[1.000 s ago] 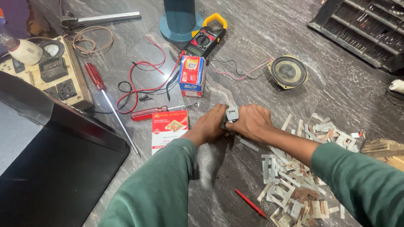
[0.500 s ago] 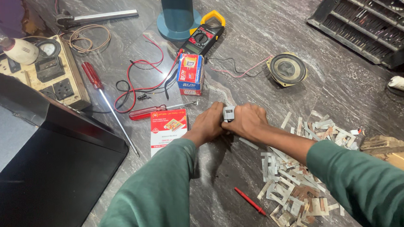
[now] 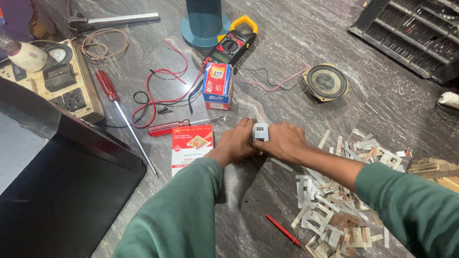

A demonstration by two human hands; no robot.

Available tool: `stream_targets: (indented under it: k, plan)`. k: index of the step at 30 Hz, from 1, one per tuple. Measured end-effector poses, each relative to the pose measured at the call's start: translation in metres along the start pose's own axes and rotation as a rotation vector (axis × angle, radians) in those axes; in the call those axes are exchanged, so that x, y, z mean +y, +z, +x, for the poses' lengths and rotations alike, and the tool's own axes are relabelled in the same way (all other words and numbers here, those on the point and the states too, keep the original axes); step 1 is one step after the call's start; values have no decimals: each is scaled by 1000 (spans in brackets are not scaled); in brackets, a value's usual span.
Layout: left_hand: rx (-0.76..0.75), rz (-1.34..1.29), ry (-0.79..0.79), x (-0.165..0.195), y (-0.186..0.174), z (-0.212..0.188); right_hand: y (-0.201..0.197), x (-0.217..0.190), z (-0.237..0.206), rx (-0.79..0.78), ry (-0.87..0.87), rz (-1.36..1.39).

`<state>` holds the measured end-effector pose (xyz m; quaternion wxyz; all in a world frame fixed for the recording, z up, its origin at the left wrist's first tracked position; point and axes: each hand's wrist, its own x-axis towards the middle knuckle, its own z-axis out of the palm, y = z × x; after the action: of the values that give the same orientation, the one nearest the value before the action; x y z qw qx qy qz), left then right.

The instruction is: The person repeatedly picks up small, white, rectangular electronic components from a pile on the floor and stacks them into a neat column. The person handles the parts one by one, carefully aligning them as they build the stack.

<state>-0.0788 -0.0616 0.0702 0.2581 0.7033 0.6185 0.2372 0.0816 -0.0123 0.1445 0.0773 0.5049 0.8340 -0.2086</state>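
Near: red probe [image 3: 283, 230], heap of loose metal laminations [image 3: 339, 201]. Centre: left hand [image 3: 236, 144] and right hand [image 3: 285, 141] closed around small grey transformer core [image 3: 260, 131] on marble table [image 3: 391, 103] — best gripped evenly, pressed flat. Beyond: red-and-blue box [image 3: 218, 85], clamp meter [image 3: 232, 41].

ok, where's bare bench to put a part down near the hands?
Bare stone between the round speaker and the hands. Also between the red probe and the green sleeve. Crowded: metal lamination pile right, red test leads left.
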Motion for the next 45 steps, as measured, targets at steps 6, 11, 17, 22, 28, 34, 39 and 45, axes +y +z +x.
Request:
stream_targets:
  k: [6, 11, 17, 22, 28, 34, 39, 45]
  plan:
    - [-68, 48, -43, 2, -7, -2, -10, 13, 10, -124, -13, -94]
    - [-33, 80, 11, 1, -7, -1, -13, 24, 17, -171, -151, -118]
    - [-43, 111, 23, -8, -2, 6, 14, 24, 27, -90, -349, -155]
    - [-25, 70, 41, -18, 9, 4, 17, 18, 42, -37, -380, -346]
    - [54, -113, 18, -25, 34, 3, 8, 14, 38, -49, -352, -367]
    - [139, -352, -33, -36, 55, 7, 9, 23, 37, -10, -451, -334]
    - [143, -449, -148, -20, 52, -3, 10, 33, 36, -44, -438, -224]
    - [69, -470, -225, 10, 34, -2, 14, 34, 31, -98, -364, -288]
